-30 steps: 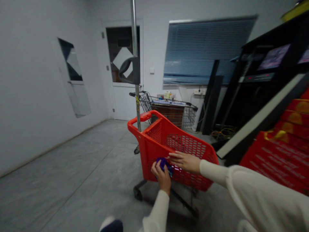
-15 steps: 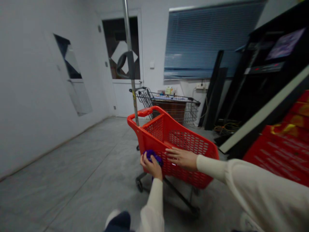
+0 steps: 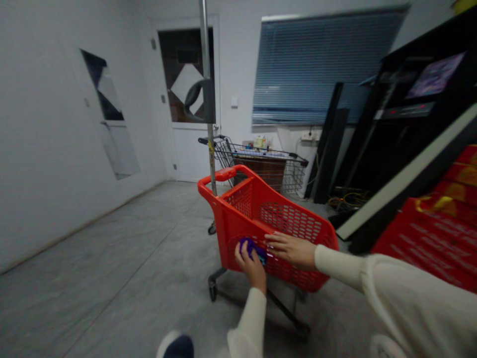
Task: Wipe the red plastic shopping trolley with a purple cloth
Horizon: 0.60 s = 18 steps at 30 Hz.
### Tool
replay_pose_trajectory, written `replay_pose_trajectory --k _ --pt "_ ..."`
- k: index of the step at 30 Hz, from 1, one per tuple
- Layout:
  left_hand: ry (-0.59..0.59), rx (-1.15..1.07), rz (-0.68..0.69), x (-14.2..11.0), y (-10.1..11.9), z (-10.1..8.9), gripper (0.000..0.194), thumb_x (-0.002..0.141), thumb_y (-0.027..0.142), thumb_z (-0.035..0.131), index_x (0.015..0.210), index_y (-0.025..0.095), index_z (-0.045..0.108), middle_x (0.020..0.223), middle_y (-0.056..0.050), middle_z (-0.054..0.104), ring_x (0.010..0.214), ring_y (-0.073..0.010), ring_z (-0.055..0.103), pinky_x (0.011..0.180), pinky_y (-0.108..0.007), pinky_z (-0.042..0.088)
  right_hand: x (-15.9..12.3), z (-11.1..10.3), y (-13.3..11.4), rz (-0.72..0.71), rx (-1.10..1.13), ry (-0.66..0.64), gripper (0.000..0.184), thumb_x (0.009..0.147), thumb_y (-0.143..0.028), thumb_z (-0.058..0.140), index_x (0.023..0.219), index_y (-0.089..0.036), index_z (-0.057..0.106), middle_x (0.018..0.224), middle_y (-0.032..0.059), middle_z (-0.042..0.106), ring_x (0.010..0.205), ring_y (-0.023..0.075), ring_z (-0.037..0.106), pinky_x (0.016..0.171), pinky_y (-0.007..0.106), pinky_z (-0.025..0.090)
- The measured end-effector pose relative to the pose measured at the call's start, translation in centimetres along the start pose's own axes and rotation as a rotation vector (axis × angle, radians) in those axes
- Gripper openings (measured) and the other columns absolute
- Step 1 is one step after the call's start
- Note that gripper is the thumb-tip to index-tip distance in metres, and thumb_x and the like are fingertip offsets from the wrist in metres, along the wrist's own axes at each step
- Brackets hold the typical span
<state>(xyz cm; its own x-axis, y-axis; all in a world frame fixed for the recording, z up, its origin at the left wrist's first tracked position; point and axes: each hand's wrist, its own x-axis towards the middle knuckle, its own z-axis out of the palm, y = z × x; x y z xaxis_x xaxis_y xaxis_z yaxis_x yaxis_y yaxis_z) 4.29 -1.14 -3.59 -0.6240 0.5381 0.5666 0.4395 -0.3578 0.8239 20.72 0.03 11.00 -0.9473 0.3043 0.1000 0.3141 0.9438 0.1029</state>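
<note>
Cloth of bunched purple fabric (image 3: 252, 245) held to the side of a red plastic shopping trolley (image 3: 233, 223)

From where I stand, the person's left hand (image 3: 254, 271), cream sleeve behind it, is curled over the cloth, clamping it against the trolley's near side, left of the middle. A bit of teal shows at the cloth's right end. The right hand (image 3: 296, 251) reaches in from the right, flat, fingers stretched toward the left and holding nothing; it lies along the perforated near side, though I can't tell how firmly it touches. The two hands are apart, but near each other.

A tall, shiny metal pole (image 3: 204, 49) with a dark grey looped grip (image 3: 206, 102) rises at the trolley's handle end, on the left; I can't make out how its foot is fixed. Just beyond stands a black wire shopping cart (image 3: 294, 171). Blue slatted blinds (image 3: 309, 74) cover the far wall, right of a white door (image 3: 192, 154) with a dark glass pane.
</note>
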Motion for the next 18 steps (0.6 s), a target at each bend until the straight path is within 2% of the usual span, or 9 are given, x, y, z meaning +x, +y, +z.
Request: replay_pose_trajectory --k 2,4,8,9,11,15,18 --pt "-0.124 -0.027 0.034 -2.4 0.7 0.7 0.031 0.093 0.022 0.047 0.121 0.022 0.06 0.131 -0.013 0.052 0.123 -0.0255 0.05 0.108 -0.048 0.041 0.2 0.1 -0.1 0.023 0.001 0.0 0.054 0.088 -0.01 0.055 0.142 -0.014 0.053 0.15 0.0166 0.048 0.152 0.0237 0.019 0.121 0.053 0.027" --pt "-0.138 -0.031 0.018 -3.0 0.6 0.8 0.029 0.094 0.022 0.046 0.118 0.022 0.061 0.129 -0.013 0.052 0.121 -0.0256 0.05 0.107 -0.049 0.04 -0.4 0.1 -0.3 0.05 -0.008 0.01 0.053 0.089 -0.009 0.052 0.142 -0.013 0.052 0.151 0.0177 0.047 0.152 0.024 0.019 0.121 0.053 0.029" --pt "0.083 -0.014 -0.105 1.4 -1.1 0.2 0.028 0.093 0.028 0.048 0.116 0.018 0.06 0.121 -0.013 0.051 0.12 -0.0262 0.049 0.111 -0.05 0.036 -2.8 0.2 -0.6 0.005 -0.04 0.026 0.051 0.091 -0.006 0.049 0.141 -0.011 0.053 0.149 0.0187 0.049 0.151 0.0242 0.02 0.12 0.051 0.032" --pt "0.107 -0.014 -0.117 2.3 -1.3 0.2 0.029 0.093 0.031 0.05 0.117 0.018 0.06 0.12 -0.013 0.051 0.12 -0.0264 0.048 0.111 -0.05 0.036 -3.4 0.2 -0.7 -0.018 -0.05 0.03 0.047 0.093 -0.006 0.048 0.139 -0.011 0.055 0.147 0.0183 0.051 0.151 0.024 0.021 0.12 0.051 0.033" --pt "0.08 -0.027 -0.116 2.6 -1.1 0.4 0.032 0.093 0.035 0.051 0.12 0.018 0.058 0.123 -0.013 0.049 0.121 -0.0261 0.048 0.11 -0.049 0.037 -4.0 0.3 -0.7 -0.036 -0.064 0.04 0.044 0.096 -0.007 0.046 0.138 -0.013 0.056 0.144 0.0173 0.055 0.15 0.0227 0.025 0.119 0.05 0.035" --pt "-0.114 -0.059 -0.061 -0.8 0.5 0.9 0.032 0.095 0.034 0.049 0.121 0.019 0.057 0.128 -0.014 0.048 0.124 -0.0257 0.048 0.109 -0.048 0.039 -4.3 0.6 -0.4 -0.011 -0.075 0.071 0.046 0.096 -0.009 0.047 0.141 -0.016 0.053 0.142 0.0162 0.057 0.148 0.0217 0.031 0.118 0.05 0.037" --pt "-0.164 -0.092 -0.051 -1.1 0.9 0.6 0.028 0.095 0.032 0.048 0.118 0.02 0.059 0.128 -0.013 0.048 0.123 -0.0247 0.049 0.11 -0.047 0.038 -4.5 0.8 -0.3 -0.015 -0.087 0.102 0.048 0.096 -0.009 0.05 0.143 -0.016 0.051 0.14 0.015 0.059 0.147 0.0206 0.032 0.117 0.047 0.039"
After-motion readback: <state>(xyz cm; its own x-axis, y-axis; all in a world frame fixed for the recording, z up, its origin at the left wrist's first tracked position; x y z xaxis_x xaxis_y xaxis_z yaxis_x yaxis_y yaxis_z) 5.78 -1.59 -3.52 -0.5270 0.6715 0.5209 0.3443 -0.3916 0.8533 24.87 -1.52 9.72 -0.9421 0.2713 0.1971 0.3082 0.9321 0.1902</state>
